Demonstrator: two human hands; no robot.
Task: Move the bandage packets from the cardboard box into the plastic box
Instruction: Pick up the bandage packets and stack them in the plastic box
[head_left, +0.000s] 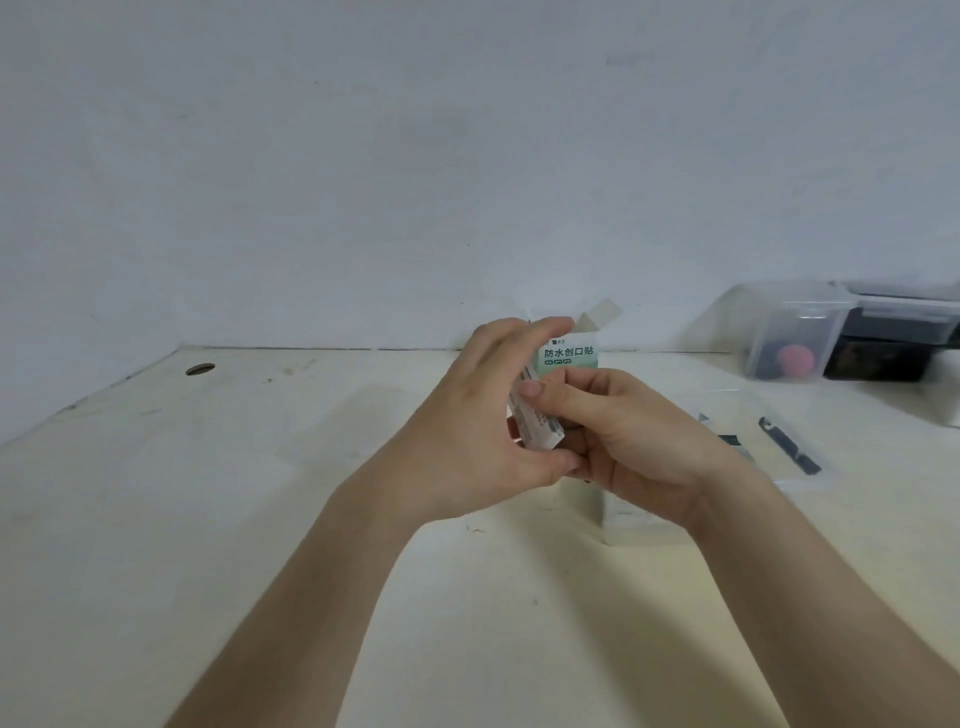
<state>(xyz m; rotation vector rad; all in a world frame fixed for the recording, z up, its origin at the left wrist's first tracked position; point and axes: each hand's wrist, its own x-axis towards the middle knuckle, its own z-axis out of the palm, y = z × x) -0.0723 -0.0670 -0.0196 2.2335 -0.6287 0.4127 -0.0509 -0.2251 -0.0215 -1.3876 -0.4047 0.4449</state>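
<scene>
Transfer seems barely begun: left hand (467, 415) and right hand (628, 436) both clutch the small white-and-green cardboard box (569, 356), flap open.

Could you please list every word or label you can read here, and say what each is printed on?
"防水创口贴": on the front of the cardboard box.
Logo above that text and three small marks below it: too small to read.
Fine print on the box's side: blurred, unreadable.
No other text shows.
</scene>
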